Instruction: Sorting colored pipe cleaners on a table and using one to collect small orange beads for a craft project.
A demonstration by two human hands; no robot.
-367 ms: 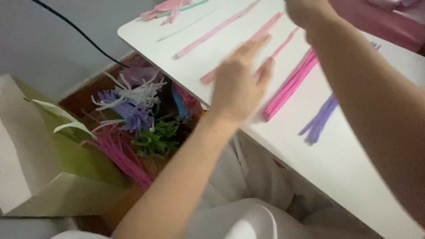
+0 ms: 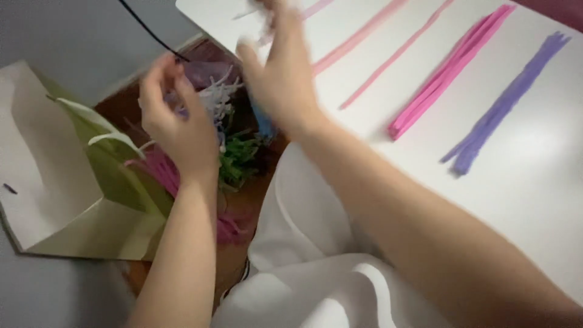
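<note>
My left hand [image 2: 176, 121] hovers over a brown box [image 2: 240, 209] on the floor, fingers curled close together; blur hides whether it pinches anything. My right hand [image 2: 279, 76] is raised beside it at the edge of the white table [image 2: 534, 182], fingers apart and motion-blurred, with nothing visible in it. The box holds tangled pipe cleaners: white and lilac ones [image 2: 212, 91], green ones [image 2: 240, 158] and magenta ones [image 2: 158, 173]. On the table lie a bright pink bundle [image 2: 449, 73], a purple bundle [image 2: 504, 103] and single pale pink strands [image 2: 358, 42].
A cream and green paper bag [image 2: 61, 182] lies open to the left of the box. A black cable [image 2: 146, 27] runs across the grey floor behind it. My white garment [image 2: 303, 273] fills the bottom middle, under my right forearm.
Both hands have swung left: the left from the table edge to over the box, the right from the far side of the table to its near corner. The view has shifted too.
</note>
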